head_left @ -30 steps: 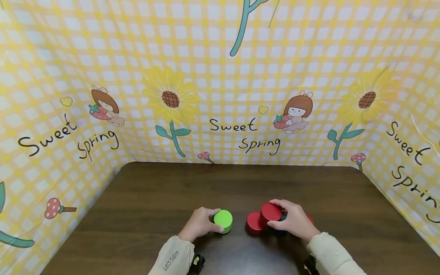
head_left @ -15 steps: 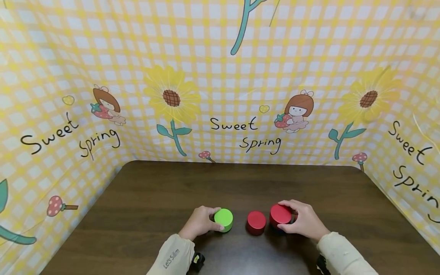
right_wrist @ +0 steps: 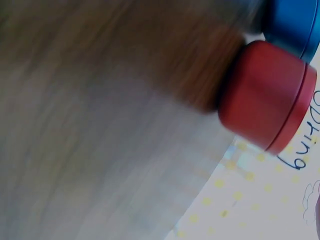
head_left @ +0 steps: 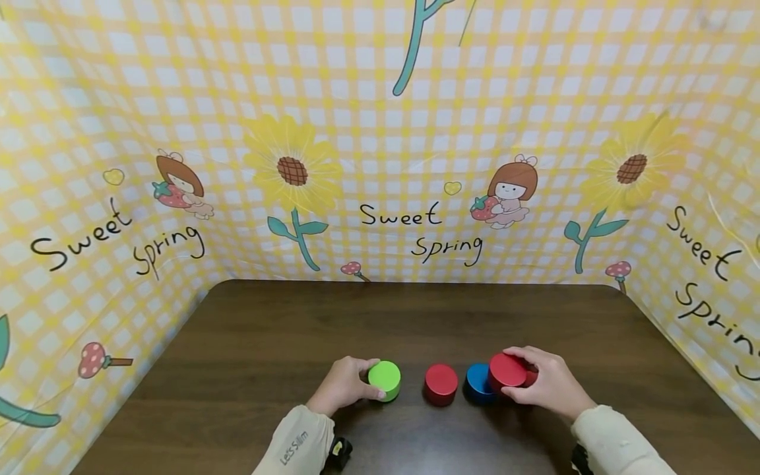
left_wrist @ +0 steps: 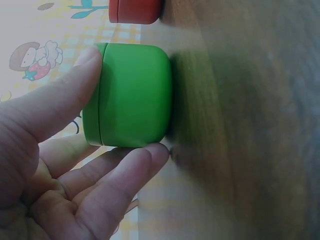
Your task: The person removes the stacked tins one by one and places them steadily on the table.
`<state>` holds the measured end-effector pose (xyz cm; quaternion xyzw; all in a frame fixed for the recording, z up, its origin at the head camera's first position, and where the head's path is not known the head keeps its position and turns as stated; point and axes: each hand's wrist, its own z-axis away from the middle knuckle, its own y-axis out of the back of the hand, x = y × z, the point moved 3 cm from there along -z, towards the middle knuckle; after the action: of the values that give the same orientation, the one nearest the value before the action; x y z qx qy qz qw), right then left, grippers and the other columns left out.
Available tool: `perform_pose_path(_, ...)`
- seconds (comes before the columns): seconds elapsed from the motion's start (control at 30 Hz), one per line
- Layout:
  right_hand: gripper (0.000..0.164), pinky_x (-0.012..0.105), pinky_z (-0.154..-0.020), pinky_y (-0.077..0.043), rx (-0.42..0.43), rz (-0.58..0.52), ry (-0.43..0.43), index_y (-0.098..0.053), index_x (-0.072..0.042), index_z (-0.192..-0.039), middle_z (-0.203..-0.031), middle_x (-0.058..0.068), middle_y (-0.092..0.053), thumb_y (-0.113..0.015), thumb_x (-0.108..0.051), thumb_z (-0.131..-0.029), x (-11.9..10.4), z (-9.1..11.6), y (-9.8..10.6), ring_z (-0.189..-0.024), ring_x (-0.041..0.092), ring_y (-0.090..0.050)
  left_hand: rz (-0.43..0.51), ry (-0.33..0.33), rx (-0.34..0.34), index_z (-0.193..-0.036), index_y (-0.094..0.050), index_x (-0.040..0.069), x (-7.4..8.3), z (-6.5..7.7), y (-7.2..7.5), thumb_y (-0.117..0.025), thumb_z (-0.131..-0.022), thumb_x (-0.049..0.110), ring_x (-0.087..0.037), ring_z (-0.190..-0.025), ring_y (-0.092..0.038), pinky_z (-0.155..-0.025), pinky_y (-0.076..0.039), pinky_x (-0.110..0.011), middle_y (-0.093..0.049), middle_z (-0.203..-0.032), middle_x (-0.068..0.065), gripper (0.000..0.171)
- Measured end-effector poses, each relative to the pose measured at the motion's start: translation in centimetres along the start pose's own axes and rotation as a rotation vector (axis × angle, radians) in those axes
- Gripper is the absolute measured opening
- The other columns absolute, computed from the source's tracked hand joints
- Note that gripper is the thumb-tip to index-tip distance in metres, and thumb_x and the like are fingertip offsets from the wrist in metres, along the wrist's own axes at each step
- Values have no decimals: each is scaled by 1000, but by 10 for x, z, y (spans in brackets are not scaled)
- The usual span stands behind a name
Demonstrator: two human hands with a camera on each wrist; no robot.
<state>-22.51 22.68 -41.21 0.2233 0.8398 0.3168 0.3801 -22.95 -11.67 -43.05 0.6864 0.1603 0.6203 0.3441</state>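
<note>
My left hand (head_left: 341, 384) grips a small round green tin (head_left: 384, 381) between thumb and fingers. In the left wrist view, the green tin (left_wrist: 132, 95) shows a seam below its lid and sits close to the table. My right hand (head_left: 549, 381) holds a red tin (head_left: 506, 371) by its sides, raised so that it overlaps the blue tin (head_left: 478, 383) in the head view. Behind the held tin, partly hidden by it and the fingers, another red tin (head_left: 531, 377) shows; the right wrist view has this red tin (right_wrist: 262, 97) standing beside the blue tin (right_wrist: 290, 25).
A further red tin (head_left: 441, 384) stands on the dark wooden table (head_left: 356, 316) between the green and blue tins. A yellow checked cloth (head_left: 380, 132) with printed flowers and lettering hangs around the table's back and sides.
My right hand has carried its red tin rightward, from beside the standing red tin, across the blue tin, to the red tin at far right. The left hand stays on the green tin.
</note>
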Motion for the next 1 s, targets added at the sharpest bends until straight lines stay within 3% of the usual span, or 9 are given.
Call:
perform_pose_path(0.27,51,24,-62,-52,63,62,-27,-69,-1,-103,-94,7,-67,-90,-11,-57,6,10,16,-76,2,-55,-22,-27,14,-123,-62,-4,-1,-2,0,-86,-69,14,-12,-71,-53,-66,-46,-27,-66,-113,-20,62)
perform_pose_path(0.47,52,15,-63,-47,107,87,-32,-69,-2,-103,-91,6,-67,-90,-9,-55,14,18,28,-76,0,-55,-30,-46,14,-122,-63,-4,0,-3,1,-86,-69,15,-14,-80,-55,-70,-47,-29,-67,-112,-19,61)
perform_pose_path(0.8,53,8,-63,-41,157,142,-62,-69,-1,-101,-88,8,-67,-91,-9,-53,22,30,49,-74,-2,-54,-6,-26,-5,-125,-61,-4,1,-8,-1,-85,-70,15,-13,-71,-52,-66,-46,-28,-65,-115,-20,62)
perform_pose_path(1.0,52,8,-62,-40,187,163,-52,-69,-2,-98,-83,-2,-65,-90,-6,-51,28,41,55,-71,-4,-53,-23,-17,0,-124,-62,-4,-2,-4,-1,-86,-70,15,-18,-91,-58,-72,-48,-32,-66,-114,-19,62)
